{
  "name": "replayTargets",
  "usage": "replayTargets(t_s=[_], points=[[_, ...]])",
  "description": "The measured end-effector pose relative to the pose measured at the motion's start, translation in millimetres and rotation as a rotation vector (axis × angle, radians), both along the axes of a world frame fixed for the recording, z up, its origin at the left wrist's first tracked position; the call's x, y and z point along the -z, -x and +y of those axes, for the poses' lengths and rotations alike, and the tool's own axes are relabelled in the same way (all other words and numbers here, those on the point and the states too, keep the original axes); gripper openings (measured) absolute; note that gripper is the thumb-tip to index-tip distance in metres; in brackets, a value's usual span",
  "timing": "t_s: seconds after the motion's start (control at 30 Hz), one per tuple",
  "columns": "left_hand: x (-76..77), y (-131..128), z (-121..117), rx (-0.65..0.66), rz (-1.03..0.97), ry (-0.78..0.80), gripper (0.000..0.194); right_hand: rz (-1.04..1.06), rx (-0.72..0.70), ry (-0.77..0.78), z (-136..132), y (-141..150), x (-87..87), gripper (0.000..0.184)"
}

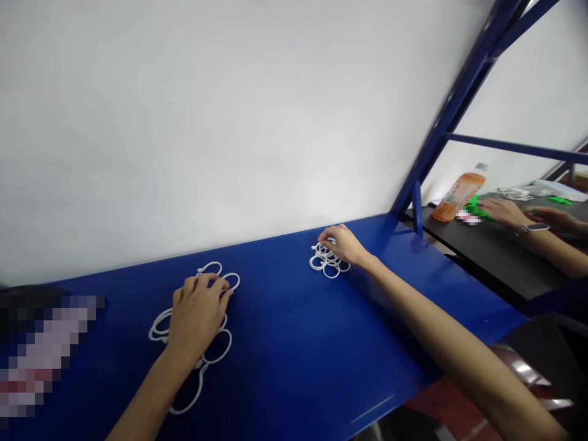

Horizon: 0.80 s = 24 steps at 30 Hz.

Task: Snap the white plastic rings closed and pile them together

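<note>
in the head view, the left grip [197, 315] lies palm down on a loose spread of white rings [158, 331], fingers stretched across them; whether it has hold of any ring, i cannot tell. some rings show past its fingertips, others below its wrist. the right grip [342, 245] sits well to the right of the left one, fingers curled down onto a smaller, tighter cluster of white rings [327, 263] that shows ahead of and beside its fingertips. it is partly closed, but i cannot tell if it holds a ring. both grips rest on a blue metal tabletop [275, 318], with a white wall [184, 122] just beyond. past the right grip, a co-worker's hands [503, 211] lie on a dark tabletop [500, 263], near green pieces [475, 208] and an orange-filled plastic bottle [462, 197].
</note>
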<state>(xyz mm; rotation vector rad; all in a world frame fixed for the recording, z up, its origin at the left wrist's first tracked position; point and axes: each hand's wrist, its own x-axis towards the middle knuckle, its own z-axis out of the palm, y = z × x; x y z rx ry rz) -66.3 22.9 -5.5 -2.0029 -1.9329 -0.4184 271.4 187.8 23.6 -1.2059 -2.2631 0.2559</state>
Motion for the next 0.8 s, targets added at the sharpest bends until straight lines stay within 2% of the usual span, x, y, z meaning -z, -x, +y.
replayTargets(t_s=[0.13, 0.23, 0.33, 0.43, 0.5, 0.6, 0.7, 0.8], points=[[-1.7, -1, 0, 0.067, -0.002, -0.062, 0.023, -0.026, -0.006, -0.006, 4, 0, 2.5, 0.012], [-3.5, -2, 2, 0.154, -0.012, -0.106, 0.022, -0.038, 0.008, -0.027, -6, 0, -1.2, 0.012], [-7.2, -9, 1, 0.32, -0.034, -0.144, 0.02, -0.025, 0.012, -0.129, -29, 5, -9.9, 0.013], [-10.7, -25, -4, 0.446, -0.066, -0.182, 0.017, 0.036, -0.074, -0.179, -66, 22, -15.4, 0.016], [-11.9, -37, -9, 0.504, -0.071, -0.199, 0.019, 0.072, -0.202, -0.108, -92, 38, -13.4, 0.015], [-12.8, -52, -16, 0.62, -0.061, -0.188, 0.024, 0.191, -0.31, 0.137, -121, 59, -2.3, 0.021], [-14.6, -58, -19, 0.7, -0.043, -0.175, 0.024, 0.31, -0.292, 0.353, -132, 69, 10.9, 0.018], [-16.3, -59, -19, 0.697, -0.06, -0.16, 0.021, 0.431, -0.249, 0.465, -130, 69, 18.0, 0.007]])
